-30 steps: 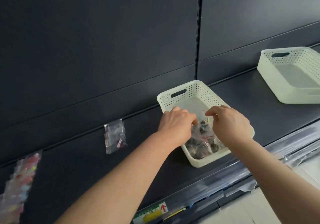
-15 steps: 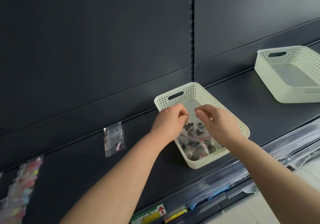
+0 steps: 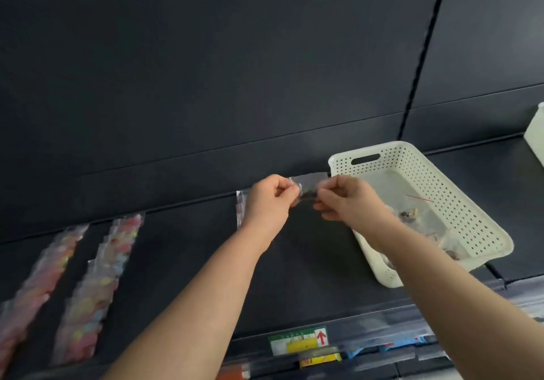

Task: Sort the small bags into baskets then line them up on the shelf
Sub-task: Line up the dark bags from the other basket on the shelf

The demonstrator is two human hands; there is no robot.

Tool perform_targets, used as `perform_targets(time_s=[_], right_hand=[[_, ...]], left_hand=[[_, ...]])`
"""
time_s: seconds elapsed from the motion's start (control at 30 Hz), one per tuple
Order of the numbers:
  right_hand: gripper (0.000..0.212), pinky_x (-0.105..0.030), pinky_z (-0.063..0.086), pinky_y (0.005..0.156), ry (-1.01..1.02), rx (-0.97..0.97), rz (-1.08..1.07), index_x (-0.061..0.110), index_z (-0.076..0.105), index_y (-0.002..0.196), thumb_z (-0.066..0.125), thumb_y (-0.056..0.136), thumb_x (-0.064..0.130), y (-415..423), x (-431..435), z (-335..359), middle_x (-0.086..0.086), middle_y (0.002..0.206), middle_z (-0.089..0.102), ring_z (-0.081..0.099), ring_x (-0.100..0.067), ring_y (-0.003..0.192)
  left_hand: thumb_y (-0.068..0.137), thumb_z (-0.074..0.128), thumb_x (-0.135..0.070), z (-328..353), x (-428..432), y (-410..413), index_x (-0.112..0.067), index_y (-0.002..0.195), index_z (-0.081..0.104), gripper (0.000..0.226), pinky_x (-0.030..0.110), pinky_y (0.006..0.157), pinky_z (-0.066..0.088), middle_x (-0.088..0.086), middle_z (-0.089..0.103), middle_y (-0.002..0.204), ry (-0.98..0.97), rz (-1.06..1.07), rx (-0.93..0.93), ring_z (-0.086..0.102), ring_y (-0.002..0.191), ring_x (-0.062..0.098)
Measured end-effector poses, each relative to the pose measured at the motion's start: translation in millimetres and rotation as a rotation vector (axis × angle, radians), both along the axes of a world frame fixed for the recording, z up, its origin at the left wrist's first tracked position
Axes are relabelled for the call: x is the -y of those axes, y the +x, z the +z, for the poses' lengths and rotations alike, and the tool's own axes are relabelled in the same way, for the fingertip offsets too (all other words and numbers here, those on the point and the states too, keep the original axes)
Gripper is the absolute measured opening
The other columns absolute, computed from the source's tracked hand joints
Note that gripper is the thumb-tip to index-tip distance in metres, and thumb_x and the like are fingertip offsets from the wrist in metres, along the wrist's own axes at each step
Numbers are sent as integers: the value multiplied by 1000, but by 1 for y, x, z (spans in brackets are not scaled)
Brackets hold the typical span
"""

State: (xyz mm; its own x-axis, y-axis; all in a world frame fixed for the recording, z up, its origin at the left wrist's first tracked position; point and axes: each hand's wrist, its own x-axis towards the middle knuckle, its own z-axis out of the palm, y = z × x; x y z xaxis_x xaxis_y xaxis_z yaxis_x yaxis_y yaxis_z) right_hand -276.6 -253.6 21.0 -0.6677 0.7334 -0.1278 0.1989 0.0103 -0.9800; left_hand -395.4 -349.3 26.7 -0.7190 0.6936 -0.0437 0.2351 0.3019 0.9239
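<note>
reaching forward over the label strip [image 3: 300, 341] on the shelf's front edge, both bare forearms run up and inward, past two rows of colourful bags [image 3: 94, 285] lying on the dark shelf [image 3: 318, 262] to the left. the hands meet above the shelf. the left hand [image 3: 270, 200] and the right hand [image 3: 350, 200] each pinch one side of a small clear bag [image 3: 307, 184], thumb against curled forefinger, the other fingers tucked in. the bag is held between them in the air, just left of the white basket [image 3: 391, 162] and not inside it. it looks nearly weightless: thin, slippery film with a few small dark pieces that will likely slide to the low end. the flat upper edge near the corners seems the surest hold, and a light pinch should do. more such bags [image 3: 409, 213] lie in the basket. further right, a second basket [image 3: 535, 132] shows at the frame's edge.
</note>
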Motion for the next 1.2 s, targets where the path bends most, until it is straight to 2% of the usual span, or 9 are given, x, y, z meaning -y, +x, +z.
perform_targets(time_s=[0.13, 0.23, 0.33, 0.43, 0.57, 0.8, 1.0, 1.1, 1.2], right_hand=[[7, -28, 57, 73, -66, 47, 104, 13, 62, 94, 58, 93, 8, -25, 24, -14, -5, 88, 70, 69, -11, 76], [8, -23, 56, 63, -181, 43, 140, 12, 64, 89, 58, 92, 7, -37, 36, -28, -3, 77, 70, 65, -7, 63], [7, -22, 53, 57, -162, 154, 159, 13, 67, 88, 61, 91, 12, -45, 43, -47, -3, 77, 71, 66, -8, 64], [12, -23, 50, 56, -81, 274, 147, 15, 69, 76, 64, 87, 17, -53, 48, -64, -4, 80, 73, 65, -10, 67], [12, -32, 57, 65, 128, 379, 92, 25, 68, 72, 64, 83, 25, -67, 53, -76, 6, 70, 71, 68, -11, 70], [17, -27, 39, 66, 427, 516, 9, 32, 53, 97, 64, 85, 35, -82, 60, -77, 21, 73, 56, 54, -11, 78], [20, -29, 39, 64, 503, 545, -22, 30, 49, 100, 61, 86, 38, -84, 63, -81, 16, 77, 60, 55, -15, 77], [19, -29, 39, 63, 520, 521, -1, 31, 50, 99, 61, 87, 42, -80, 61, -77, 15, 78, 60, 57, -15, 78], [11, -28, 40, 64, 719, 562, 5, 32, 58, 98, 57, 88, 34, -74, 55, -67, 13, 91, 62, 60, -18, 86]], left_hand=[[93, 62, -24, -2, 27, -18, -22, 81, 66, 13, 32, 66, 52, -9, 67, 73, -71, 20, -213, 60, 65, 11], [92, 63, -23, -10, 45, -30, -18, 77, 67, 16, 28, 64, 53, -7, 66, 68, -158, 90, -214, 62, 59, 8], [90, 64, -23, -33, 63, -39, -13, 76, 67, 18, 38, 71, 60, 2, 69, 70, -291, 123, -143, 68, 70, 20], [91, 63, -16, -54, 75, -43, -8, 81, 68, 14, 42, 76, 60, 5, 72, 77, -296, 156, -12, 71, 77, 21], [90, 62, -10, -72, 76, -55, -26, 78, 62, 20, 42, 79, 60, 1, 73, 83, -288, 195, 65, 70, 83, 21], [87, 64, -22, -86, 68, -72, -26, 96, 58, 12, 38, 75, 57, -2, 70, 93, -392, 250, -117, 67, 87, 22], [88, 66, -31, -88, 67, -74, -19, 110, 51, 30, 33, 72, 51, -3, 68, 93, -459, 231, -193, 62, 91, 18], [90, 62, -33, -83, 71, -73, -20, 112, 49, 29, 34, 72, 51, -3, 67, 94, -464, 224, -209, 61, 92, 18], [90, 60, -30, -71, 71, -70, -25, 106, 52, 18, 34, 73, 52, -7, 68, 95, -463, 176, -289, 62, 92, 19]])
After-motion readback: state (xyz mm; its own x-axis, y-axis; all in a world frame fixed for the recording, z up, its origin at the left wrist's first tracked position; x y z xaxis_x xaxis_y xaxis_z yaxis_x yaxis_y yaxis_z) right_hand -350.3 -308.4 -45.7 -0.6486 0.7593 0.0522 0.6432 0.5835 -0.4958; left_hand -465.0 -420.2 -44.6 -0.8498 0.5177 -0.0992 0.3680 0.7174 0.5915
